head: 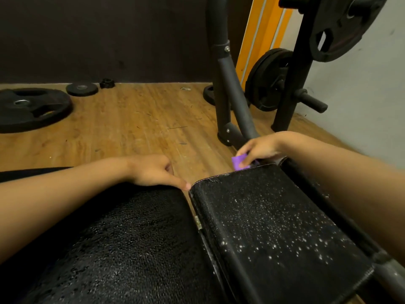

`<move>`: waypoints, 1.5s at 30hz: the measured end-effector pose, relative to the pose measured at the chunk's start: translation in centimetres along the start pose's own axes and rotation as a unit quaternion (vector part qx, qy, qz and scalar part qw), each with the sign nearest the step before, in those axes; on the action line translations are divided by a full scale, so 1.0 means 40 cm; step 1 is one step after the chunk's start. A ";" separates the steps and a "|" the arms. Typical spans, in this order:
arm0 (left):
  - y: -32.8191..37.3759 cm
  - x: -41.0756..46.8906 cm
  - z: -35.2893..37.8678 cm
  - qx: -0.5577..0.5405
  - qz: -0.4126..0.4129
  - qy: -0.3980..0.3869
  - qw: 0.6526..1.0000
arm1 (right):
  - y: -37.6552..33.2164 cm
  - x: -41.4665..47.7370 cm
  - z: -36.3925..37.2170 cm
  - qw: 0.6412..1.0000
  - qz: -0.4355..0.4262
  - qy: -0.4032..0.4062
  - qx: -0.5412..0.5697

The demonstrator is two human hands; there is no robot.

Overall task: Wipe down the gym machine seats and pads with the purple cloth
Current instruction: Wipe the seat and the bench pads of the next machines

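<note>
The wipe of the speckled black vinyl pad (274,227) looks barely begun. White droplets cover most of its top, so I judge that the pad is wet and not yet wiped.

The right hand (260,148) is at the far end of this pad and pinches the small purple cloth (238,162) between fingers and thumb. The cloth sits right at the far edge, touching it or just over it; I cannot tell which. Only a folded corner of the cloth shows, and the rest is hidden under the fingers.

The left hand (153,172) holds nothing. Its fingers are curled under and one digit is stretched out, with the tip just beside the near-left corner of the speckled pad. The hand rests on the far edge of the second black textured pad (131,238), which lies just to the left of the speckled pad across a narrow gap.

Beyond the speckled pad stands the dark curved steel frame tube (230,84). Far off to its left, a large black weight plate (30,108) lies flat on the wooden plank floor (131,119).

The next move probably calls for spreading the cloth flatter under the palm. The hand can then draw it along the speckled pad toward the near end in overlapping strokes. The left hand can brace where it is.
</note>
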State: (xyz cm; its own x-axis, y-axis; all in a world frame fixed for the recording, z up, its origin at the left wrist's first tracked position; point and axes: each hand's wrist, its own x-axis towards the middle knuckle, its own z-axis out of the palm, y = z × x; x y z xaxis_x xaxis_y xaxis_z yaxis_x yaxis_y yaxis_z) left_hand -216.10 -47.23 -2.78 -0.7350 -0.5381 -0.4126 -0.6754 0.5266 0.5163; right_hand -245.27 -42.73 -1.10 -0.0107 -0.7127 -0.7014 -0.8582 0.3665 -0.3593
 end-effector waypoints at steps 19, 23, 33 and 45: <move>-0.002 0.018 0.005 0.034 0.024 0.012 0.999 | -0.116 -0.081 0.099 0.969 -0.224 0.089 0.048; -0.001 0.017 0.000 0.024 0.023 0.000 0.999 | 0.041 -0.122 0.016 0.980 -0.119 0.156 0.036; 0.013 -0.026 0.011 0.086 0.040 0.143 0.985 | 0.084 -0.221 0.093 0.940 -0.128 0.301 0.099; 0.174 -0.312 0.183 -0.023 0.169 0.255 0.952 | -0.050 -0.516 0.350 0.905 -0.152 0.363 0.161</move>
State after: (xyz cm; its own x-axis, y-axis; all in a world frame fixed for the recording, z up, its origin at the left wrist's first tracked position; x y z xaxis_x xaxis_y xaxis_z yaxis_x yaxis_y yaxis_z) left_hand -212.07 -32.04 0.45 -0.7763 -0.5993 0.1953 -0.3937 0.7030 0.5922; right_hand -236.16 -20.39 5.47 -0.2326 -0.9725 0.0074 -0.6859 0.1587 -0.7102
